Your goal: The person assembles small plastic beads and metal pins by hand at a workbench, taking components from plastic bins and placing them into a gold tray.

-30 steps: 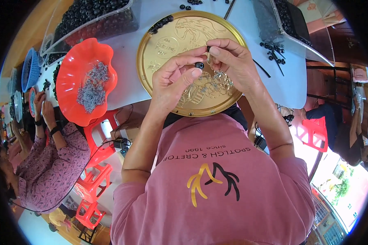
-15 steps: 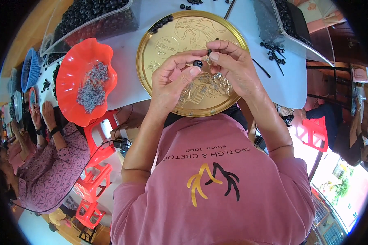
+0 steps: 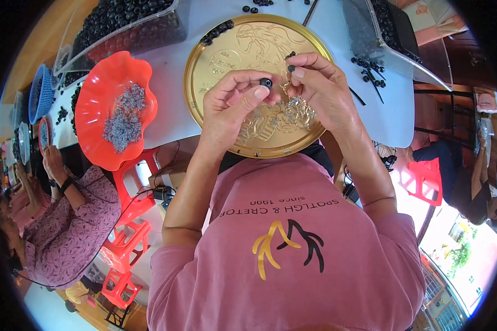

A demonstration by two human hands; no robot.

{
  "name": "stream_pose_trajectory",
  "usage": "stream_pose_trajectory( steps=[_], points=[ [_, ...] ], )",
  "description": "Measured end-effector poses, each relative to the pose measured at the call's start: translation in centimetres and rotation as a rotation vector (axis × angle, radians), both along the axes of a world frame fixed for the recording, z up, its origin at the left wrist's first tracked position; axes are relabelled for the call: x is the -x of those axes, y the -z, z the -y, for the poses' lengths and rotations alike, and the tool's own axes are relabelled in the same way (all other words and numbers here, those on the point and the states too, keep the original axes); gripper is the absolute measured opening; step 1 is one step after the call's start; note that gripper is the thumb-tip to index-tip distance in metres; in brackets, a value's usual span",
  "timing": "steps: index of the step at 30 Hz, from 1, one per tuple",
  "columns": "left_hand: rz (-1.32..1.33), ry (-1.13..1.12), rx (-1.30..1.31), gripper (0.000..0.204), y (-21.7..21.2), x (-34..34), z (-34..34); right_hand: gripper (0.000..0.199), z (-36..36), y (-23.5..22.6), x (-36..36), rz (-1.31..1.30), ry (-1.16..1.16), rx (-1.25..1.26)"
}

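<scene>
Between the thumb and index finger of my left hand is a small black ring-shaped part, its hole facing up. My right hand, a little higher and to the right, pinches a small dark piece too tiny to identify. Both hands are above a round gold tray with raised patterns. A pile of small shiny, springy-looking bits lies on the tray beneath my right hand. Along the tray's far left rim sits a row of black parts.
Left of the tray stands a red wavy-edged bowl with small grey metallic pieces. Clear bins of black parts stand at the far left and far right. Loose black parts lie right. A co-worker in a patterned top sits left.
My hands have drawn slightly apart; the right has shifted right with its dark piece, and the left a little left with the black part. The co-worker's hands have come together.
</scene>
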State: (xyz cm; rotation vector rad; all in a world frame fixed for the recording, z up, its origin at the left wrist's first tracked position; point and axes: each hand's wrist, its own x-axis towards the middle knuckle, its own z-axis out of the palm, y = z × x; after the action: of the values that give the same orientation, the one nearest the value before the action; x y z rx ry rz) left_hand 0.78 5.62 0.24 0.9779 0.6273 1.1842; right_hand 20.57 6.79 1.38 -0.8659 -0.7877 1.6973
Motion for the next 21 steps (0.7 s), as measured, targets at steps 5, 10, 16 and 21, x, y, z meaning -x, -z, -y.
stream_pose_trajectory(
  steps=[5, 10, 16, 21],
  points=[
    [-0.081, -0.005, 0.160, 0.025, -0.7, -0.1, -0.2, 0.015, 0.1, -0.7, -0.2, 0.159, -0.017, -0.134],
    [-0.155, -0.002, 0.125, 0.024, -0.6, -0.4, -0.3, 0.016, 0.6, -2.6, 1.0, 0.527, 0.017, -0.324],
    [-0.220, -0.020, 0.127, 0.024, -0.7, -0.7, -0.3, 0.019, 0.3, -1.5, 1.0, 0.745, 0.026, -0.405],
    [-0.242, -0.014, 0.111, 0.023, -1.0, -0.8, -0.3, 0.022, 0.2, -1.7, 1.1, 0.830, 0.025, -0.437]
  ],
)
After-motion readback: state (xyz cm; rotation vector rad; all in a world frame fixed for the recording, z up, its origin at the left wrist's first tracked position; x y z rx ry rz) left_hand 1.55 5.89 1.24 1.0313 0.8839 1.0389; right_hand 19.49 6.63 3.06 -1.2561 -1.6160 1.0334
